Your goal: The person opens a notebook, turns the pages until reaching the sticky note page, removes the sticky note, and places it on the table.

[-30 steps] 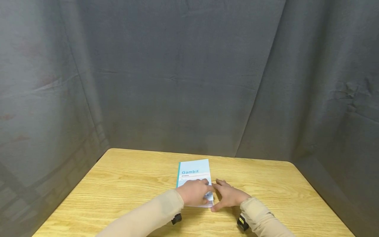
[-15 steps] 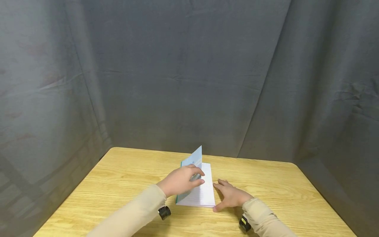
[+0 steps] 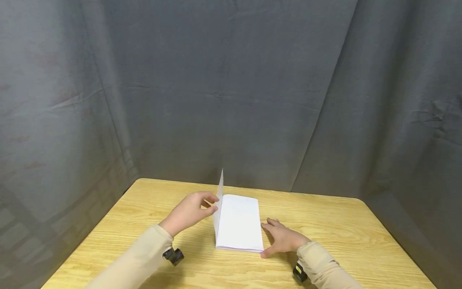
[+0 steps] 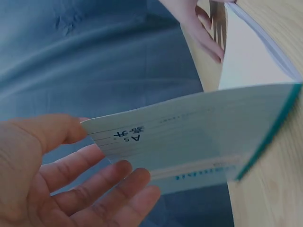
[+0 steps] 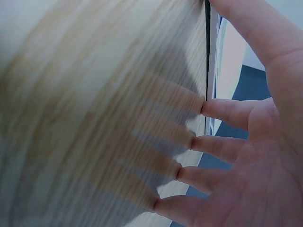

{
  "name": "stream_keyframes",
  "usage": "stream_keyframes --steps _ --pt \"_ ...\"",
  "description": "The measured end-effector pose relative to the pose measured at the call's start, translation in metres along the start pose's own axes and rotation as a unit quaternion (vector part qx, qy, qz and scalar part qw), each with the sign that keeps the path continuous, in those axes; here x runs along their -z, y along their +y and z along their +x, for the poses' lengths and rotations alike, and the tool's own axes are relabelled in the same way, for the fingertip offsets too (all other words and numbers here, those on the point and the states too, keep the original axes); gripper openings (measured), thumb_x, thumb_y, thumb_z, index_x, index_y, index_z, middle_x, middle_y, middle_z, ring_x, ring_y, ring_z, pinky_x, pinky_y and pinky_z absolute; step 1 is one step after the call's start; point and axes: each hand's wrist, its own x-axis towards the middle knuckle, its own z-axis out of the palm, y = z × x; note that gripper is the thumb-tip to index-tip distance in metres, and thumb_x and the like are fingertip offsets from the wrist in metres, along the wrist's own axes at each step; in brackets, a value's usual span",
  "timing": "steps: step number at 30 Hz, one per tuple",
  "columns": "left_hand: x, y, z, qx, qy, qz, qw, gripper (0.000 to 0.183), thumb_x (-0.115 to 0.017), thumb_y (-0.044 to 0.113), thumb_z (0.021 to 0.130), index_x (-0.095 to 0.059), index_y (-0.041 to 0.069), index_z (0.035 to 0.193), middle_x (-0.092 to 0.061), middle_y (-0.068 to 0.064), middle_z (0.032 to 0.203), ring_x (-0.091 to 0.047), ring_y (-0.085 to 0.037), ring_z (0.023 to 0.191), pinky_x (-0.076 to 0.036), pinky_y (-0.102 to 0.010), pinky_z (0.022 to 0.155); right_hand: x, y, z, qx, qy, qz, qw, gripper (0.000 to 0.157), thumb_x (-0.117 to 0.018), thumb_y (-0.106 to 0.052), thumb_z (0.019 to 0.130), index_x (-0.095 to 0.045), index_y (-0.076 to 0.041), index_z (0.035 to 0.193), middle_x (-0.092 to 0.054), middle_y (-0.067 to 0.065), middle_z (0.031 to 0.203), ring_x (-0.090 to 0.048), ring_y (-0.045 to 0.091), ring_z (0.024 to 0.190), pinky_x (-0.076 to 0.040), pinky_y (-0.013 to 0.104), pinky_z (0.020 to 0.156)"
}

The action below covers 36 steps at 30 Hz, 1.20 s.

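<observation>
Fingers [image 4: 102, 179] of the left hand [image 3: 189, 210], spread, touch the free edge of the notebook's [image 3: 240, 224] near-upright cover [image 4: 189, 132].
They apparently support it above the notebook's spine; the right hand [image 3: 283, 237], fingers apart, touches the edge opposite, likely bracing the notebook on the counter [image 3: 140, 212].

Notebook [image 3: 240, 222] (open) on wooden table [image 3: 325, 224]

left hand's grip [image 4: 78, 182]: thumb and index finger pinch corner of notebook cover [image 4: 189, 135], other fingers against printed side | cover: raised, "A5" upside down, teal lettering blurred | teal spine [image 4: 271, 137]: right | white pages [image 4: 248, 59]: beyond cover | right hand's grip [image 4: 200, 29]: beside pages | wood-grain tabletop [image 4: 274, 194] | dark cloth [image 4: 94, 66]: behind
</observation>
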Motion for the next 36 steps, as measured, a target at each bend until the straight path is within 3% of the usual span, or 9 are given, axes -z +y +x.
stream_keyframes --steps 9,14,23,36 --pt "0.023 -0.035 -0.024 0.032 0.030 0.011 0.9990 0.023 -0.070 0.014 0.087 -0.072 0.009 0.110 -0.070 -0.003 0.110 -0.066 -0.014 0.091 -0.053 -0.032 0.076 0.001 -0.003 0.000 0.003 -0.003 0.005 1.000 0.102 -0.081 -0.048 0.072 -0.032 0.001 0.148 -0.016 0.031 0.155 -0.012 0.057 0.140 -0.024 0.071 0.104" --pt "0.027 -0.052 -0.032 0.054 0.031 0.016 0.9979 0.022 -0.071 0.011 0.085 -0.073 0.008 0.107 -0.071 -0.005 0.106 -0.065 -0.013 0.087 -0.051 -0.030 0.073 0.001 0.000 0.000 0.000 -0.002 -0.001 1.000 0.103 -0.080 -0.050 0.072 -0.033 0.000 0.148 -0.017 0.030 0.155 -0.012 0.056 0.140 -0.025 0.070 0.104" --pt "0.022 -0.073 -0.046 0.119 0.008 -0.021 0.9927 0.031 -0.074 0.007 0.082 -0.070 0.007 0.112 -0.069 -0.007 0.107 -0.063 -0.017 0.089 -0.053 -0.032 0.073 0.002 0.003 0.000 0.002 -0.008 -0.001 1.000 0.102 -0.080 -0.051 0.073 -0.032 0.000 0.148 -0.016 0.031 0.155 -0.012 0.057 0.139 -0.025 0.071 0.103" --pt "0.007 -0.103 -0.054 0.154 -0.037 -0.033 0.9868 0.040 -0.077 0.006 0.078 -0.064 0.002 0.116 -0.062 -0.004 0.091 -0.057 -0.015 0.080 -0.048 -0.028 0.063 0.004 0.004 0.001 0.003 0.001 -0.008 1.000 0.103 -0.081 -0.050 0.072 -0.033 0.001 0.147 -0.017 0.031 0.155 -0.013 0.057 0.139 -0.025 0.070 0.104"
